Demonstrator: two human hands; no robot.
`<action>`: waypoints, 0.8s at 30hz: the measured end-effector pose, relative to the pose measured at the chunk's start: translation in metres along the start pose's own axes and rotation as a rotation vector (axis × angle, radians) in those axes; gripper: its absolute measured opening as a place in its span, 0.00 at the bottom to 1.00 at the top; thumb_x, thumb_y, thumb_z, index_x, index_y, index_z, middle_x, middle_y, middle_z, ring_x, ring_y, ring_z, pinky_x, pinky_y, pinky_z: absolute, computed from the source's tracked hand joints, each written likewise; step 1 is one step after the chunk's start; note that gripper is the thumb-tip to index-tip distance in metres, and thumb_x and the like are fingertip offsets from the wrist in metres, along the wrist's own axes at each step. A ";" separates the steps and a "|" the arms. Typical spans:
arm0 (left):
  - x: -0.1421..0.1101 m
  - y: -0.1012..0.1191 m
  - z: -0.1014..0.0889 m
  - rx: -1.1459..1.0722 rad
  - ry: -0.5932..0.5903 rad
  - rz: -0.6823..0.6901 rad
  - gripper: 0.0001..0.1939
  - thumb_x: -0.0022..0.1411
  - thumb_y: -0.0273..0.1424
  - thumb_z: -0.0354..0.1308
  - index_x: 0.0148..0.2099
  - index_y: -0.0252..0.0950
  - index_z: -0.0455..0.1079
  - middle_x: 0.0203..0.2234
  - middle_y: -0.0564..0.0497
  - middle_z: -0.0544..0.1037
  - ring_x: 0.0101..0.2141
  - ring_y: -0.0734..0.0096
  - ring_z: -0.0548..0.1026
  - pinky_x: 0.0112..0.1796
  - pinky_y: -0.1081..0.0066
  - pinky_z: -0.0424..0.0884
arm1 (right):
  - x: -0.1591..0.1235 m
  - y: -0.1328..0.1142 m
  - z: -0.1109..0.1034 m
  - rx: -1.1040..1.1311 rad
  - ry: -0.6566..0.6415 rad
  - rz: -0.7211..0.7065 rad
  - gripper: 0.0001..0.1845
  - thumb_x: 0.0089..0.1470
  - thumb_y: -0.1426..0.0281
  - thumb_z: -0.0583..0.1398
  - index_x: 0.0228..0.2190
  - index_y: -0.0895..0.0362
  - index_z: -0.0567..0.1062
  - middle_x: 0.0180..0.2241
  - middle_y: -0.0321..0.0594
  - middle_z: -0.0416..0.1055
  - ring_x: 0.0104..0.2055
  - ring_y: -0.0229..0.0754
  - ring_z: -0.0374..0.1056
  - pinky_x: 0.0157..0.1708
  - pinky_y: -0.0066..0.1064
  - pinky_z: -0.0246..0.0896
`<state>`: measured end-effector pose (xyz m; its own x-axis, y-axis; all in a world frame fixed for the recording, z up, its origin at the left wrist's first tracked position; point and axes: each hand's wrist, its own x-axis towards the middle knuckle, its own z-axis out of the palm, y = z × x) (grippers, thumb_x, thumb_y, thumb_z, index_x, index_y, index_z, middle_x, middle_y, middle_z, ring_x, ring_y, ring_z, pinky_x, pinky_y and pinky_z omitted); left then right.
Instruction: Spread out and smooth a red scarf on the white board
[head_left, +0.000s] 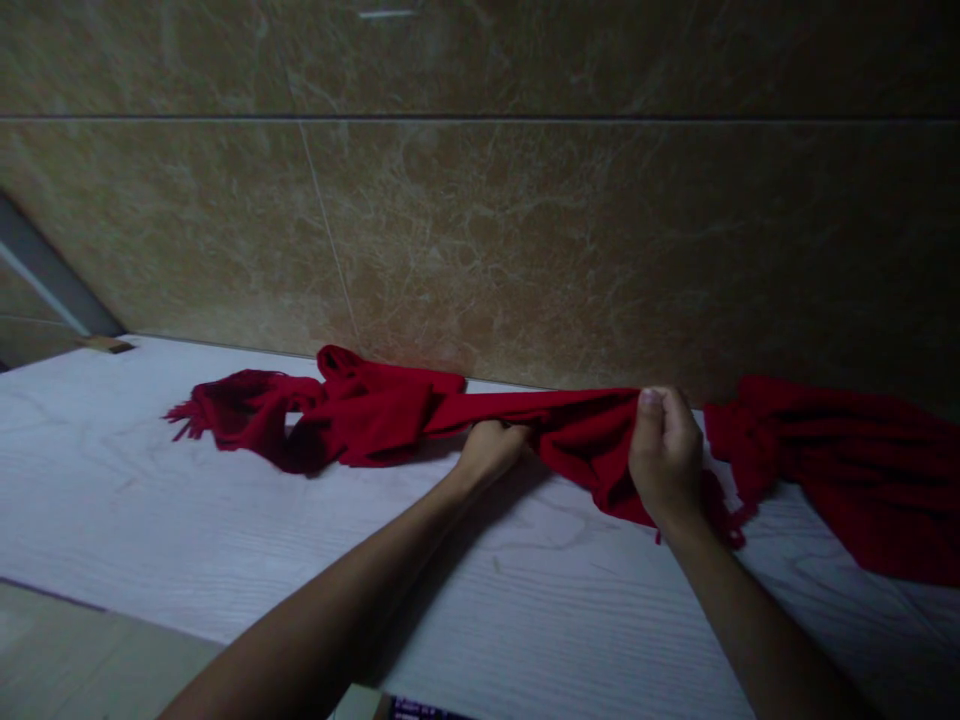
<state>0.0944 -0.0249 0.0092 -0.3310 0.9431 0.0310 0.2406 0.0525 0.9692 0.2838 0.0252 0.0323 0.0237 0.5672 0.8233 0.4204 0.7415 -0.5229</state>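
Note:
A long red scarf (382,412) with a fringed end stretches across the pale wood-grain table (465,570). My left hand (495,448) is closed on its middle part, with the fingers partly hidden by the cloth. Farther right, my right hand (667,445) grips the scarf in a fist, thumb on top. Between the two hands the cloth is pulled fairly straight along its upper edge and sags below. Left of my hands, the scarf lies in loose, crumpled folds and its fringe spreads on the tabletop.
Another red fringed cloth (862,470) lies bunched at the right. Behind the table rises a brown marbled tile wall (480,250). A small wooden block (110,345) sits at the far left corner. A pale object with a dark printed part (420,710) shows at the bottom edge.

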 end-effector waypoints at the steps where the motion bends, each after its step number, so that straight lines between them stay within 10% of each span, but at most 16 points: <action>1: 0.002 0.000 -0.002 -0.003 0.020 0.002 0.10 0.56 0.32 0.59 0.28 0.33 0.78 0.26 0.43 0.82 0.32 0.55 0.79 0.34 0.66 0.72 | 0.000 0.000 0.000 0.007 0.008 0.003 0.16 0.67 0.60 0.48 0.27 0.52 0.62 0.26 0.34 0.62 0.30 0.43 0.61 0.32 0.34 0.56; 6: 0.004 0.003 0.000 -0.351 -0.101 0.079 0.13 0.56 0.31 0.61 0.42 0.33 0.80 0.41 0.44 0.84 0.43 0.58 0.79 0.45 0.66 0.73 | 0.003 0.000 -0.003 0.074 -0.054 0.020 0.20 0.67 0.56 0.49 0.26 0.51 0.62 0.21 0.31 0.57 0.25 0.41 0.57 0.27 0.33 0.52; 14: -0.008 0.010 0.002 -0.464 -0.290 0.045 0.14 0.45 0.36 0.74 0.31 0.32 0.78 0.30 0.49 0.81 0.32 0.67 0.75 0.42 0.66 0.71 | -0.006 -0.013 0.001 0.191 -0.486 -0.035 0.19 0.67 0.56 0.51 0.28 0.53 0.67 0.23 0.32 0.63 0.25 0.39 0.61 0.27 0.30 0.57; 24: 0.008 0.019 -0.003 -0.974 0.008 -0.101 0.06 0.54 0.27 0.60 0.36 0.33 0.77 0.28 0.49 0.81 0.32 0.66 0.78 0.40 0.70 0.74 | -0.003 -0.018 -0.001 0.286 -0.554 -0.085 0.18 0.67 0.60 0.52 0.25 0.53 0.64 0.24 0.32 0.61 0.28 0.39 0.60 0.30 0.30 0.57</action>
<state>0.0937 -0.0177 0.0289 -0.3160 0.9465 -0.0648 -0.6463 -0.1648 0.7451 0.2774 0.0095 0.0396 -0.5045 0.5470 0.6680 0.1391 0.8151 -0.5624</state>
